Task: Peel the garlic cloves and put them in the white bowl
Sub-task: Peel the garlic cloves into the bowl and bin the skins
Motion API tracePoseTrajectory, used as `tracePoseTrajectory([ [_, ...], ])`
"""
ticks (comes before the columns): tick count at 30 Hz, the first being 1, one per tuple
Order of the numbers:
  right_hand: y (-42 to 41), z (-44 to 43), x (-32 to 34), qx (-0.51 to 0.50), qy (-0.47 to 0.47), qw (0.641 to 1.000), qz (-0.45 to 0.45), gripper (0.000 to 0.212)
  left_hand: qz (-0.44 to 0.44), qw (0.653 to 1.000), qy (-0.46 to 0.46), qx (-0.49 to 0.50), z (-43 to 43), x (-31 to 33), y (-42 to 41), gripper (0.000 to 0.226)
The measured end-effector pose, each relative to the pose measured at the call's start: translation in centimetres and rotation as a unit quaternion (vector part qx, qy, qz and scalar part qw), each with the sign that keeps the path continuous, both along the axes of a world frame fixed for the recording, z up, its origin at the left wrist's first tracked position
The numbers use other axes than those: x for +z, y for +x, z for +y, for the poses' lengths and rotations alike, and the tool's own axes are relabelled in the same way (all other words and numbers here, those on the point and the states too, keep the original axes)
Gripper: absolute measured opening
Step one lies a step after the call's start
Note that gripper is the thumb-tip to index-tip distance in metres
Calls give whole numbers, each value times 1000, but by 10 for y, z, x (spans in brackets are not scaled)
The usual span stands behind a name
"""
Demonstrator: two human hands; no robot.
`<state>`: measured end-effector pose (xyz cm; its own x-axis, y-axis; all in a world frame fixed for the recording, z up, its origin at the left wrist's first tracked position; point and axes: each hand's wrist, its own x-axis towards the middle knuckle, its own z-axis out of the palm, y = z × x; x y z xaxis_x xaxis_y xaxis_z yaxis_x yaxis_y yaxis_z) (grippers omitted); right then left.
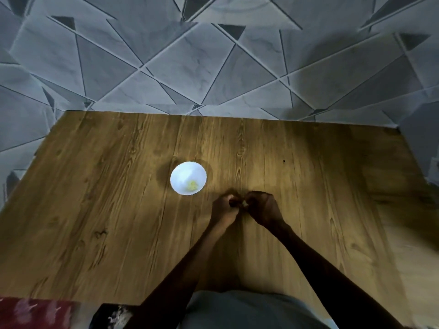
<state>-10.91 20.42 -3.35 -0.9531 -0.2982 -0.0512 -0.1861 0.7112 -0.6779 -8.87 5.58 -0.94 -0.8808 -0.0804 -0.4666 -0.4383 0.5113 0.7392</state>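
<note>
A small white bowl (188, 173) stands on the wooden table (118, 210) with a few pale yellow peeled garlic cloves (192, 185) at its near side. Just right of the bowl and nearer to me, my left hand (223, 208) and my right hand (262, 207) meet fingertip to fingertip over the table. Both pinch a small pale garlic clove (244, 204), of which only a sliver shows between the fingers. The rest of the clove is hidden by the curled fingers.
A grey geometric tiled floor (213, 67) lies beyond the table's far edge. A red patterned cloth (35, 312) and a dark patterned cloth (114, 315) sit at the near left edge. A tiny dark speck (284, 161) lies on the table, right of the bowl.
</note>
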Motion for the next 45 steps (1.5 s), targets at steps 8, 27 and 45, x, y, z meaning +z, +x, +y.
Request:
tracePoseTrajectory([
  [8,15,12,12,-88,-212,964,-136,17,57,988,132,63,2,0,11,24],
  [27,18,6,18,-70,43,997,-13,6,65,997,5,52,0,-3,14,19],
  [45,58,-2,46,-277,-379,807,-358,17,16,932,321,166,-2,-8,54,24],
])
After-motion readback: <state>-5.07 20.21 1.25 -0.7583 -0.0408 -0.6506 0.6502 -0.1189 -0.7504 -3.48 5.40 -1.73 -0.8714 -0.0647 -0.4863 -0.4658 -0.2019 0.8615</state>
